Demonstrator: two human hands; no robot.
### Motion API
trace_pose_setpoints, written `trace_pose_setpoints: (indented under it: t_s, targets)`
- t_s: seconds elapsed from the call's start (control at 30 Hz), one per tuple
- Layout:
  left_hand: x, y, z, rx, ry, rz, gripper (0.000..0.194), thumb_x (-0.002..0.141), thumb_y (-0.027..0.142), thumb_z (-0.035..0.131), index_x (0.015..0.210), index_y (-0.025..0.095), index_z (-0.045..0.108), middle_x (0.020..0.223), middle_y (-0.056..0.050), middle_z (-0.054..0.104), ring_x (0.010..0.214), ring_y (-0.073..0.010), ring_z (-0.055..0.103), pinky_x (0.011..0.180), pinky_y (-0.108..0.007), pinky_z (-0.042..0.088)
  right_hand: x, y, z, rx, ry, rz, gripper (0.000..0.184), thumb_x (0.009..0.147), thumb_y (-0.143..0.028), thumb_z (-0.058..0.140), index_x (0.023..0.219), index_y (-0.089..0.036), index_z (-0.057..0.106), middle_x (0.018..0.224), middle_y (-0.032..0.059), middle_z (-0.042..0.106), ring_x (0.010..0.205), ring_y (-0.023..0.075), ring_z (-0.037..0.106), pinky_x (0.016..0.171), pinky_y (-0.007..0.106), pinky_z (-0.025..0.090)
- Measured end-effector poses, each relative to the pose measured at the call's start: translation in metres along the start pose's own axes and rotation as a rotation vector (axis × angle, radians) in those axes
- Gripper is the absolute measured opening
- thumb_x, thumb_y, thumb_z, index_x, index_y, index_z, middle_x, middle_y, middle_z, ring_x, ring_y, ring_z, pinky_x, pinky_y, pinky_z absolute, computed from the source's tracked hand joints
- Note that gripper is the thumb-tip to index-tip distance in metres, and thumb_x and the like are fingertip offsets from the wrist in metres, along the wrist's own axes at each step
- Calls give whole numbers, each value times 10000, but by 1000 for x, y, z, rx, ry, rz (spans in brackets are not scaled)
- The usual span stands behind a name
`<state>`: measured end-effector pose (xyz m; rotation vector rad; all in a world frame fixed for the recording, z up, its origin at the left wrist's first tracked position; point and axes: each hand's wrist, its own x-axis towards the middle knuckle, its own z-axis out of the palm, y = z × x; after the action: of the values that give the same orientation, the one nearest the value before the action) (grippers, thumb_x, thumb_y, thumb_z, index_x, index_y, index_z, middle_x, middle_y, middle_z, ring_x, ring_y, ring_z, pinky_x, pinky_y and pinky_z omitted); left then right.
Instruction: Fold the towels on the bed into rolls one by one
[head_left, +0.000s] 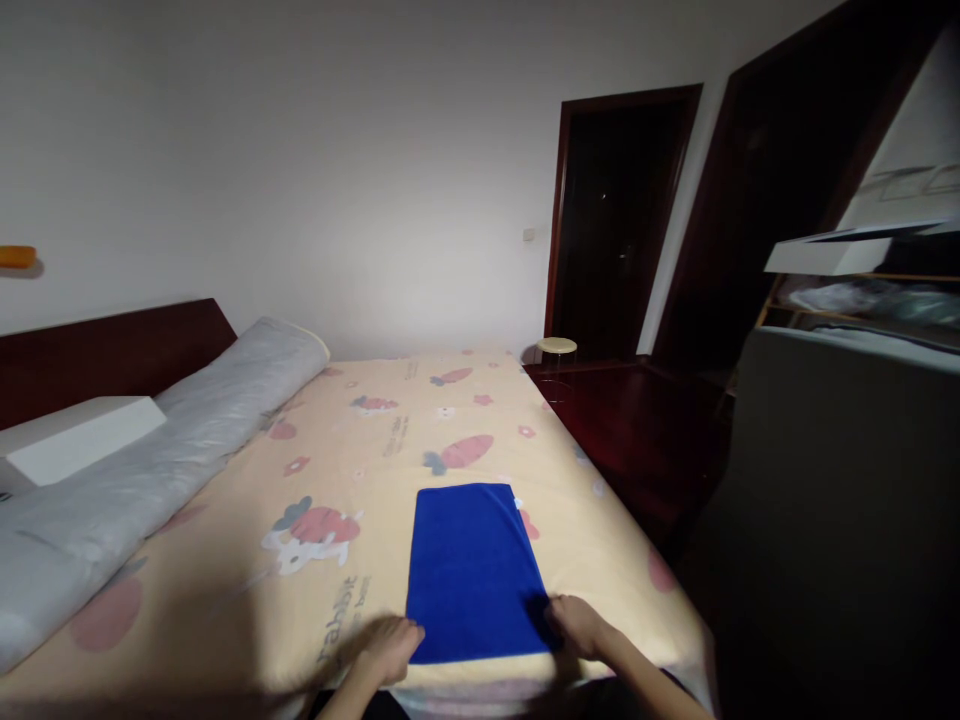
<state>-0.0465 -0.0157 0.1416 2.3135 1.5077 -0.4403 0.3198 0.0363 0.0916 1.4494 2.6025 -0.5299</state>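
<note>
Carrot-print bedsheet (247,480) forms the work surface. Blue cloth (476,570) lies flat toward its near edge. Left hand (394,650) pinches the cloth's left side by the near corner; right hand (579,624), the right side likewise. Flattening appears largely complete; neither side is released yet.

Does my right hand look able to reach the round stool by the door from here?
Probably not: your right hand is at the blue cloth, near this end of the bed, while the round stool stands by its far right corner, with most of the bed's length between.
</note>
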Motion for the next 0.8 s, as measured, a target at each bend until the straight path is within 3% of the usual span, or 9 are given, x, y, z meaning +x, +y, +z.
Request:
trace_pose_setpoints:
  t_s: [0.2,0.37,0.47,0.6,0.8]
  targets:
    - [-1,4,-4,3,-14,-1,325,657,159,525,941,230,668,980,-90,715,930,-291,654,830,-425,488,-4,-4,-4,-39,-35,2,185,543,-166,583,695,-217,675,740,26,691,724,242,648,629,307,434]
    - [7,10,4,5,3,42,581,609,186,597,1189,223,575,1258,-106,622,1186,-298,556,1030,-423,411,-6,-11,-4,-93,-41,-3,243,601,-213,629,836,-203,692,882,72,711,839,275,655,738,353,459]
    - [10,12,11,24,-1,54,606,656,109,535,1258,172,529,1306,-139,591,1218,-279,544,1053,-406,400,-5,-15,0,-132,-43,-5,272,680,-191,600,939,-182,680,976,119,711,912,285,651,798,372,451]
    - [10,13,14,58,-3,50,487,702,30,438,1141,166,601,1183,-131,653,1119,-260,606,980,-400,458,-4,-16,5,-168,-51,-24,269,733,-156,557,978,-169,667,981,132,711,917,275,651,767,345,448]
    - [8,14,8,89,-28,53,410,671,42,488,1015,205,641,1090,-89,685,1027,-255,641,905,-383,492,-4,-17,14,-217,-20,-56,284,745,-140,553,998,-204,664,974,103,720,954,269,644,785,348,459]
